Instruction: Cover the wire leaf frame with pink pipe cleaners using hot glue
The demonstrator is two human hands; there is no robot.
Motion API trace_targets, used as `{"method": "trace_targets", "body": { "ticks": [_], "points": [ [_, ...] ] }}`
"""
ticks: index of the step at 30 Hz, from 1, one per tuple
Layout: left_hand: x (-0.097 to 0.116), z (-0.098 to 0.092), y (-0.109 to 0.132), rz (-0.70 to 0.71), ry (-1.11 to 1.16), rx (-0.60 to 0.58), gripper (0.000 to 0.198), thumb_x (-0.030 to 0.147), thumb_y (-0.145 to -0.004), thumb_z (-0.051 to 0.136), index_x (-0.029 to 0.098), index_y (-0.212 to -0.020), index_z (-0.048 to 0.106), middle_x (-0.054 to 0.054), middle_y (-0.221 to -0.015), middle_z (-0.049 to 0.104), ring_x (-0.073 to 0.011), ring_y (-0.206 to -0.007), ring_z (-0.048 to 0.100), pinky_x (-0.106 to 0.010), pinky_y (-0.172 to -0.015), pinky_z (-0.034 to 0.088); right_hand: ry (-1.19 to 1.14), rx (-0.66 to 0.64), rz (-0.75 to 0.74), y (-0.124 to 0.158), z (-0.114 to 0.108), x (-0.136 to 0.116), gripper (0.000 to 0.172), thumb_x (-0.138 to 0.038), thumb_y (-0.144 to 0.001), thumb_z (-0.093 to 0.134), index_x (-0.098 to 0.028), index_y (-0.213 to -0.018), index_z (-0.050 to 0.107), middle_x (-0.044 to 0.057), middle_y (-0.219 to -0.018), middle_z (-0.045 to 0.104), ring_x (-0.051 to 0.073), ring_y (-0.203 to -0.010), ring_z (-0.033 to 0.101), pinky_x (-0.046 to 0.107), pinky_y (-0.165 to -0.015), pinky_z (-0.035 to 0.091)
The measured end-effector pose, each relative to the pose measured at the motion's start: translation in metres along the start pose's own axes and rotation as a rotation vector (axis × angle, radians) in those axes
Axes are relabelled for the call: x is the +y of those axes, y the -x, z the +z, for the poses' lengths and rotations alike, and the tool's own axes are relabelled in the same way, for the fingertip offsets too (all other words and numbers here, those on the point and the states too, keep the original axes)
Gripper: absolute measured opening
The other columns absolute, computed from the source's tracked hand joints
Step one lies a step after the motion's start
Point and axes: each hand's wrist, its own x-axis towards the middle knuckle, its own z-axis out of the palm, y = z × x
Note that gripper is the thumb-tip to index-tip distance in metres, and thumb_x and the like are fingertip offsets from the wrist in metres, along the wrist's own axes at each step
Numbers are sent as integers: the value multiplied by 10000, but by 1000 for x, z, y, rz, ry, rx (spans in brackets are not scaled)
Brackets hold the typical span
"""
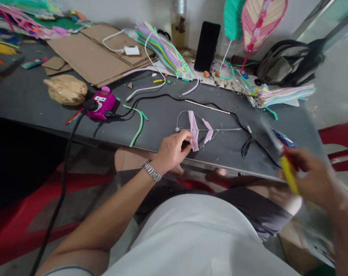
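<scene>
On the table in front of me lies a leaf-shaped thin wire frame [219, 130] with a straight stem. Two folded bands of pink fuzzy strips cross it, a longer pink strip band [193, 126] and a shorter pink band [209, 130]. My left hand [174, 149] has thumb and forefinger closed at the lower end of the longer band; the exact grip is partly hidden. Off the table's right front edge, my right hand [314, 176] is wrapped round scissors [289, 170] with red and yellow handles. Motion smears their blades, which point up and left.
A black cord runs from a purple power socket [103, 104] across the table. Cardboard sheets [90, 53], a bundle of pastel pipe cleaners [165, 50], a phone [207, 46] and a bag [288, 63] line the back. A blue item [285, 138] lies near the right edge.
</scene>
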Motion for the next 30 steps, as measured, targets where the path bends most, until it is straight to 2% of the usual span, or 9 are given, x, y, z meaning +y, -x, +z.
{"method": "trace_targets", "body": {
  "ticks": [2,4,6,8,11,15,18,24,30],
  "points": [
    [-2,-3,2,-8,46,1,303,102,-899,657,198,-1178,586,-36,-982,798,-185,-932,779,-296,-823,587,104,-229,-192,15,17,-42,581,-639,-777,764,-246,-1194,666,72,-901,736,219,-690,650,331,-635,483],
    [-4,-8,6,-35,91,14,438,101,-907,652,195,-1315,528,-25,-944,800,-189,-942,784,-302,-846,590,187,-335,-311,18,27,-69,518,-614,-835,745,-235,-1179,669,57,-858,725,217,-694,640,323,-649,458],
    [-7,-11,9,-61,123,36,614,110,-910,654,189,-1472,420,-23,-930,801,-203,-976,782,-325,-901,588,256,-336,-398,13,34,-80,439,-612,-896,685,-220,-1093,677,37,-780,696,208,-660,610,322,-646,412],
    [-10,-14,12,-61,137,48,789,123,-911,657,184,-1594,266,-33,-951,804,-220,-1039,768,-355,-965,575,298,-316,-459,4,39,-82,401,-606,-932,644,-215,-1017,668,19,-733,664,194,-633,585,315,-641,372],
    [-14,-18,14,-22,133,24,922,124,-915,648,181,-1660,108,-38,-946,802,-235,-1089,743,-387,-1027,549,324,-279,-505,-10,47,-79,368,-583,-946,636,-217,-903,637,-2,-687,622,177,-605,564,304,-636,340],
    [-16,-24,13,47,111,4,901,109,-934,601,188,-1676,96,-16,-880,780,-225,-1039,745,-392,-1027,546,337,-266,-589,-24,59,-84,358,-558,-976,605,-217,-871,620,-2,-679,617,172,-586,558,301,-631,327],
    [-17,-27,13,82,67,21,852,114,-943,585,202,-1672,154,-13,-884,780,-226,-1042,744,-395,-1015,550,364,-262,-661,-32,65,-87,393,-586,-987,584,-210,-877,614,10,-698,634,183,-606,574,308,-646,329],
    [-21,-24,13,104,27,68,784,140,-954,601,235,-1649,251,0,-874,793,-216,-1009,748,-381,-999,559,414,-230,-688,-41,69,-87,476,-640,-1011,504,-205,-843,598,20,-688,624,180,-587,536,319,-648,307],
    [-18,-26,10,55,75,-36,747,128,-961,543,221,-1645,257,-13,-964,810,-194,-968,767,-312,-908,582,473,-225,-759,-44,69,-86,510,-624,-1039,444,-182,-898,657,46,-715,634,192,-604,520,329,-651,298]
  ]
}}
